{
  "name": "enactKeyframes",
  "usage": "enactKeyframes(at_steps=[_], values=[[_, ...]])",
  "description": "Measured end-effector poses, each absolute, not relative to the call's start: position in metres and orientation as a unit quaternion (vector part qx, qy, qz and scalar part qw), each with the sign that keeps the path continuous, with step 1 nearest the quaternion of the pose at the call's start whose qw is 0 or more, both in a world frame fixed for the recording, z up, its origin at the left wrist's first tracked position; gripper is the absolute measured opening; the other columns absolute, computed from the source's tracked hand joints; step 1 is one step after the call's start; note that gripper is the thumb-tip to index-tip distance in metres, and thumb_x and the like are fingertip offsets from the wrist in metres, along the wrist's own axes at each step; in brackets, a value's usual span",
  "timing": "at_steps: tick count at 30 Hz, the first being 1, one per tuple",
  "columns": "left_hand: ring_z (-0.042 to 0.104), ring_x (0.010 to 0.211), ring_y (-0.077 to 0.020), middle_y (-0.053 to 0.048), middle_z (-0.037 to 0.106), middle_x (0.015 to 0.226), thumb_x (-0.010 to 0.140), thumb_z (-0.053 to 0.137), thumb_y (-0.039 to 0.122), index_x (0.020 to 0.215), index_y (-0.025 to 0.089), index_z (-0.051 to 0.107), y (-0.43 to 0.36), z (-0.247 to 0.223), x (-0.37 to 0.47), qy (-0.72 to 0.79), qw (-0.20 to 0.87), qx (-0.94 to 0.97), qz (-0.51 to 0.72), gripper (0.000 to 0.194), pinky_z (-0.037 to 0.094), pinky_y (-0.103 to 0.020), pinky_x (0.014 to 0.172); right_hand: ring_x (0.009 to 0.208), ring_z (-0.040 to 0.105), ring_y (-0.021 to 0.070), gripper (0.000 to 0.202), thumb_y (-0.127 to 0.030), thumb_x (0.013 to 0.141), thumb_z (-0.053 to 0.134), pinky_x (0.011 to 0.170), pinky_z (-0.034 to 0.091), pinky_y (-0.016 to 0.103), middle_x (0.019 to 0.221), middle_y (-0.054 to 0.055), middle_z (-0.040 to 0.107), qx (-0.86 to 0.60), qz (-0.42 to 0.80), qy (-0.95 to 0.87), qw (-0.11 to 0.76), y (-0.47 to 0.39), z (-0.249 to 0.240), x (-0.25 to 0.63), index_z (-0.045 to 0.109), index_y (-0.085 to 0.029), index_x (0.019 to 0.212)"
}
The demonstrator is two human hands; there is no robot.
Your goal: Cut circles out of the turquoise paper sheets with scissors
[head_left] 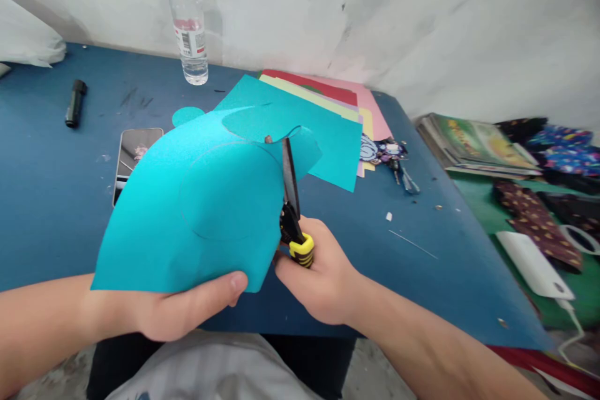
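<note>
A curved teal sheet (225,194) with a circle outlined on it is held up over the table. My left hand (187,312) grips its lower edge, thumb on top and the other fingers hidden beneath. Yellow-and-black scissors (300,247) are in my right hand (319,275), with their blades at the sheet's right edge, beside the outlined circle. A strip of the sheet curls away behind the blades. Beyond it, a teal disc (187,116) lies on the table.
The blue table (375,287) bears a water bottle (187,19), a black marker (75,104), a phone (135,144), stacked coloured sheets (328,131) and keys (398,162). Books (482,144) and a white power bank (534,265) are on a green surface at right.
</note>
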State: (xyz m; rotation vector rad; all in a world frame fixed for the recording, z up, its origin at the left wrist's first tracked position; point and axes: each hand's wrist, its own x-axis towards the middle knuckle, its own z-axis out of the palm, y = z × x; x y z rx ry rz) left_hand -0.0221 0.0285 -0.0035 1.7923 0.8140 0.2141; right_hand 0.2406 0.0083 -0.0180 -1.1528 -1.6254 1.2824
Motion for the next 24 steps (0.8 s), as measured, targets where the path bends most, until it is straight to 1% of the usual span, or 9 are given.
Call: enactKeyframes(at_steps=[3,6,9,12,15,18,21,23,24], values=[[0.076,0.074,-0.0194,0.004,0.081,0.079,0.109,0.068,0.046,0.082,0.030,0.078,0.031,0.001,-0.022,0.341,0.534,0.768,0.099,0.033,0.067,-0.029,0.086,0.070,0.058,0.0199,0.024,-0.008,0.074,0.067,0.067,0.052,0.036,0.080,-0.004,0.070,-0.438,0.546,-0.613,0.367,0.007,-0.020,0.242,0.063,-0.028,0.086],[0.075,0.077,-0.0226,0.002,0.079,0.074,0.108,0.067,0.050,0.080,0.031,0.077,0.031,0.008,-0.022,0.341,0.526,0.773,0.098,0.035,0.064,-0.030,0.074,0.070,0.056,0.0190,0.025,-0.006,0.074,0.066,0.067,0.049,0.035,0.081,-0.004,0.069,-0.443,0.551,-0.601,0.373,0.005,-0.022,0.244,0.065,-0.027,0.087],[0.077,0.083,-0.0246,0.000,0.083,0.079,0.108,0.066,0.052,0.078,0.031,0.077,0.032,0.012,-0.021,0.340,0.521,0.777,0.093,0.038,0.061,-0.030,0.064,0.070,0.055,0.0185,0.025,-0.005,0.073,0.066,0.066,0.048,0.034,0.079,-0.005,0.068,-0.435,0.552,-0.599,0.384,0.005,-0.023,0.244,0.066,-0.027,0.084],[0.077,0.082,-0.0252,0.000,0.083,0.079,0.108,0.067,0.050,0.077,0.032,0.077,0.033,0.014,-0.020,0.337,0.515,0.782,0.098,0.037,0.063,-0.032,0.070,0.069,0.054,0.0181,0.025,-0.005,0.072,0.066,0.065,0.047,0.034,0.078,-0.005,0.067,-0.430,0.558,-0.596,0.385,0.006,-0.022,0.243,0.066,-0.027,0.082],[0.078,0.082,-0.0255,0.001,0.082,0.075,0.109,0.067,0.045,0.078,0.033,0.078,0.031,0.016,-0.020,0.335,0.507,0.787,0.111,0.035,0.066,-0.034,0.081,0.067,0.051,0.0175,0.024,-0.005,0.072,0.065,0.063,0.045,0.034,0.076,-0.006,0.064,-0.430,0.564,-0.594,0.381,0.007,-0.021,0.242,0.063,-0.027,0.080],[0.078,0.084,-0.0255,0.002,0.085,0.083,0.111,0.066,0.041,0.083,0.034,0.082,0.028,0.016,-0.022,0.338,0.500,0.787,0.123,0.033,0.067,-0.035,0.090,0.068,0.050,0.0175,0.022,-0.007,0.072,0.065,0.064,0.044,0.035,0.076,-0.006,0.063,-0.430,0.563,-0.596,0.378,0.006,-0.020,0.242,0.062,-0.027,0.079],[0.075,0.080,-0.0252,0.003,0.084,0.083,0.112,0.069,0.043,0.089,0.035,0.083,0.027,0.013,-0.023,0.337,0.502,0.786,0.127,0.028,0.066,-0.035,0.086,0.068,0.051,0.0178,0.021,-0.008,0.071,0.066,0.064,0.046,0.035,0.076,-0.005,0.064,-0.433,0.555,-0.603,0.375,0.007,-0.019,0.242,0.062,-0.028,0.079],[0.072,0.075,-0.0250,0.003,0.081,0.079,0.111,0.069,0.045,0.086,0.035,0.079,0.028,0.011,-0.023,0.320,0.508,0.789,0.129,0.029,0.066,-0.036,0.081,0.068,0.050,0.0179,0.021,-0.009,0.071,0.066,0.064,0.047,0.035,0.076,-0.005,0.063,-0.435,0.550,-0.610,0.369,0.008,-0.019,0.241,0.062,-0.028,0.079],[0.071,0.074,-0.0253,0.003,0.080,0.079,0.110,0.069,0.045,0.085,0.035,0.077,0.030,0.009,-0.022,0.308,0.511,0.792,0.131,0.029,0.066,-0.037,0.081,0.067,0.050,0.0178,0.020,-0.010,0.072,0.066,0.064,0.047,0.035,0.075,-0.005,0.063,-0.436,0.545,-0.615,0.365,0.008,-0.018,0.241,0.061,-0.028,0.079]])
